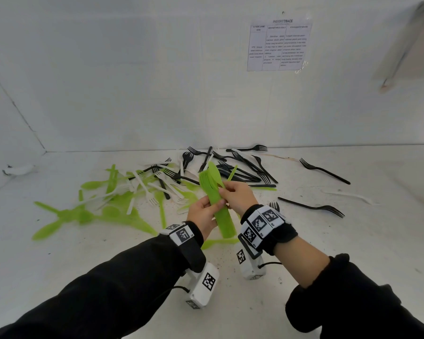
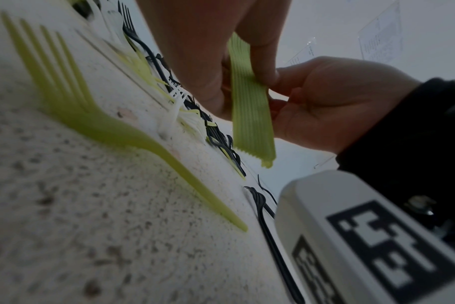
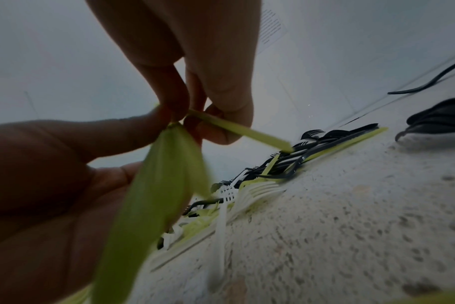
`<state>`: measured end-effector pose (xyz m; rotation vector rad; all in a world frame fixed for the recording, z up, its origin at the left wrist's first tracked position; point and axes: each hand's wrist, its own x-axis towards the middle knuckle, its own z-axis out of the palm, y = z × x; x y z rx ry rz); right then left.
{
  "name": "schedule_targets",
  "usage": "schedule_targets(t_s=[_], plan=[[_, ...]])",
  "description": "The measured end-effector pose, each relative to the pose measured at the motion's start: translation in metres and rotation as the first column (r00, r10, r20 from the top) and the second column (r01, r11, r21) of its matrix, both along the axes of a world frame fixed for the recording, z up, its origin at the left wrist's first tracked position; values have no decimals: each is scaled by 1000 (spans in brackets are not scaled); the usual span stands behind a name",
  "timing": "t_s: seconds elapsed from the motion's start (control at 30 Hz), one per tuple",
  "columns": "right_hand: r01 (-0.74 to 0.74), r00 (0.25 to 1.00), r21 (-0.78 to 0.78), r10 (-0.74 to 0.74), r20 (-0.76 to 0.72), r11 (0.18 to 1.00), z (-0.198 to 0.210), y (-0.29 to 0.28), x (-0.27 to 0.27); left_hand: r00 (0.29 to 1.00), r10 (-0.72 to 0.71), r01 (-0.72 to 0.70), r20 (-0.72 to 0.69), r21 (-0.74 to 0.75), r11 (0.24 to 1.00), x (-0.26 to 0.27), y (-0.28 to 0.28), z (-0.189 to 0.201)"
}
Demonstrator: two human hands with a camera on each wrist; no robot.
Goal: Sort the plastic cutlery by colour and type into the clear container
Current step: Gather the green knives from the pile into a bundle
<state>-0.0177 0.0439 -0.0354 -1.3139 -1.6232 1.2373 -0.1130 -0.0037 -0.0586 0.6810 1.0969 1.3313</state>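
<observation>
Above the white tabletop, my left hand grips a stack of green plastic cutlery around its middle, handles pointing toward me. In the left wrist view the stacked green handles stand out below my fingers. My right hand touches the top of the stack and pinches a single green piece that sticks out toward the back. The right wrist view shows this single green piece between my fingertips, beside the green stack. No clear container is in view.
Loose green cutlery lies spread at the left, with white forks mixed in. A black fork pile sits behind my hands. Single black forks lie at the right. A green fork lies under my hands. A printed sheet hangs on the wall.
</observation>
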Motion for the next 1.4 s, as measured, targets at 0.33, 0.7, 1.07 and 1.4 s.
schedule_targets(t_s=[0.33, 0.7, 1.07, 1.4], plan=[[99, 994, -42, -101, -45, 994, -8, -5, 2, 995, 49, -46, -83, 44, 998, -11, -2, 2], [-17, 1000, -52, 17, -15, 999, -4, -9, -6, 958, 106, -94, -267, 54, 994, -15, -20, 2], [-223, 975, -84, 223, -10, 971, 18, -21, -58, 942, 192, -162, -275, 129, 978, -53, -40, 15], [-385, 922, -218, 383, -53, 897, 23, -40, -151, 904, 316, -311, -288, 66, 948, -130, -66, 16]])
